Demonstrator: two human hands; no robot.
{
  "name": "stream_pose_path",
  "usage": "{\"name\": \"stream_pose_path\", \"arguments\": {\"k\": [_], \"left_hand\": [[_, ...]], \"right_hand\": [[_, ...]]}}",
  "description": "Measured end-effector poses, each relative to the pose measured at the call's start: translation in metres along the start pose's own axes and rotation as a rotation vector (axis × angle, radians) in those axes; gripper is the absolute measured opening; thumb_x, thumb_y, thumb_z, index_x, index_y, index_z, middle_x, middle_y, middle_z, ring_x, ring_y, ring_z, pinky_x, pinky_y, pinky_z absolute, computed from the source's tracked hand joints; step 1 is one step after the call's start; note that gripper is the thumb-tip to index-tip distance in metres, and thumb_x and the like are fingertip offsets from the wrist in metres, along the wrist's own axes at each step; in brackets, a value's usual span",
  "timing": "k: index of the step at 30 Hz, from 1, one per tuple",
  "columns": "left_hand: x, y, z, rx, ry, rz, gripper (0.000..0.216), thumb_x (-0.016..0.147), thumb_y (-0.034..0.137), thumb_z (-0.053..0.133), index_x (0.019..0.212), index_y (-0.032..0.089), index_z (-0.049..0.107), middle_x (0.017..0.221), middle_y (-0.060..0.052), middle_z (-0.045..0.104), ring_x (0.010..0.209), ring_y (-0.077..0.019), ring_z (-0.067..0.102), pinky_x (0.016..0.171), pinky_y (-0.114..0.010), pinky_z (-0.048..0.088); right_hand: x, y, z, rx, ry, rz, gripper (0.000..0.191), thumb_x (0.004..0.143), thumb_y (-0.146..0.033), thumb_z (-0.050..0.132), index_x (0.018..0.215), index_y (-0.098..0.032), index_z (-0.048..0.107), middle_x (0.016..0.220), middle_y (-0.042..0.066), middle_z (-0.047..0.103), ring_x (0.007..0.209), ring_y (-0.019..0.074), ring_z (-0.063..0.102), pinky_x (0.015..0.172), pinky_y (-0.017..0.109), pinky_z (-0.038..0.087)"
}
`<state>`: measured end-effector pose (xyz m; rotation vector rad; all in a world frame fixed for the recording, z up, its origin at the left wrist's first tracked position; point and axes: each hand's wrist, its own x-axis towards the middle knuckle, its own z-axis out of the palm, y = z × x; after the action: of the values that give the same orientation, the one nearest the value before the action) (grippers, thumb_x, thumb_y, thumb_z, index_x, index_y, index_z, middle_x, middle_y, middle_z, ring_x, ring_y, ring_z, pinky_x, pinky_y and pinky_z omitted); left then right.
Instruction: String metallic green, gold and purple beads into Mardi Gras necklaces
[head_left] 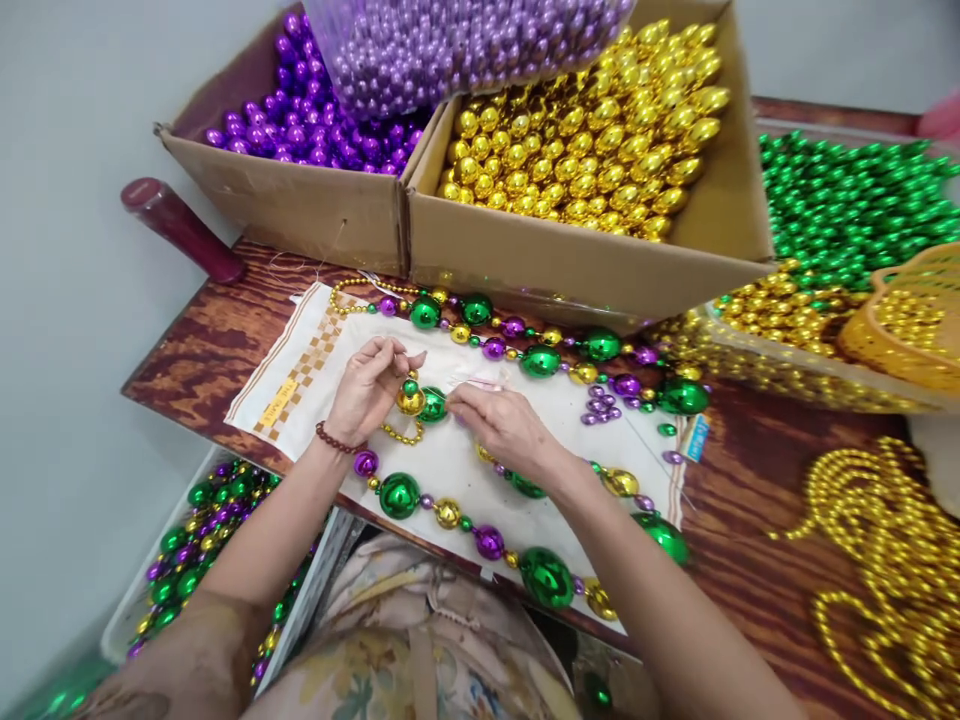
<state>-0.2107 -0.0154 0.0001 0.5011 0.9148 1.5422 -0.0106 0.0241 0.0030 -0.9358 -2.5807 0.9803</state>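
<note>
The string of beads [433, 404] I was working on hung between my two hands, over the white cloth [352, 340] on the tabletop [202, 350]. It was glossy, like little mirrors: a small green bead on top, a round gold bead [410, 401] just under it, and a bigger, deep green oval bead beside the gold one, to its right. A loop of tiny gold beads [403, 436] lay on the cloth just below.

The string turned at the gold bead: its upper part stood nearly upright, and from there it ran sideways to the right. The green oval's long axis lay about level, left to right, one end toward the gold bead and the other toward my right fingertips.

My left hand [375, 378] was in a narrow pinch at the string's upper end. My right hand [499, 422] was narrow too, fingertips gathered at the green oval's right end; whether they pinched bead or thread, I couldn't tell.

Nearer me, a row of purple, gold and green beads [490, 542] slanted toward my body at its right end. Two more rows [540, 361] crossed the far side of the cloth, before the cardboard box of gold beads [570, 242]. Loose lilac beads [601, 406] lay beyond my right hand.
</note>
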Motion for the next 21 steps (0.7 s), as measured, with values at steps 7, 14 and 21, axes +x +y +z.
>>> {"name": "stream_pose_path", "arguments": {"k": [7, 14, 21], "left_hand": [[-0.009, 0.003, 0.022, -0.087, -0.042, -0.094, 0.016, 0.084, 0.029, 0.074, 0.081, 0.017, 0.064, 0.052, 0.009, 0.046, 0.057, -0.0052, 0.054, 0.101, -0.035, 0.05], [-0.045, 0.029, 0.067, -0.082, -0.052, -0.059, 0.015, 0.089, 0.026, 0.068, 0.077, 0.018, 0.066, 0.048, 0.007, 0.037, 0.05, -0.0047, 0.046, 0.064, -0.018, 0.051], [-0.095, 0.081, 0.115, 0.155, -0.033, 0.168, 0.02, 0.094, 0.033, 0.061, 0.091, 0.016, 0.071, 0.053, 0.005, 0.045, 0.057, -0.0069, 0.058, 0.059, -0.019, 0.051]], "right_hand": [[-0.029, -0.012, -0.031, 0.316, 0.058, -0.046, 0.028, 0.1, -0.031, 0.049, 0.082, -0.019, 0.067, 0.07, 0.002, 0.064, 0.065, 0.0142, 0.058, 0.064, 0.026, 0.043], [-0.027, -0.048, -0.044, 0.891, 0.307, -0.29, 0.032, 0.092, -0.052, 0.061, 0.08, -0.023, 0.068, 0.105, 0.006, 0.071, 0.107, 0.0231, 0.065, 0.094, 0.045, 0.052], [-0.047, -0.122, -0.076, 0.856, 0.501, -0.481, 0.023, 0.092, -0.045, 0.065, 0.085, -0.023, 0.066, 0.073, -0.002, 0.066, 0.071, 0.0136, 0.068, 0.075, 0.031, 0.059]]}}
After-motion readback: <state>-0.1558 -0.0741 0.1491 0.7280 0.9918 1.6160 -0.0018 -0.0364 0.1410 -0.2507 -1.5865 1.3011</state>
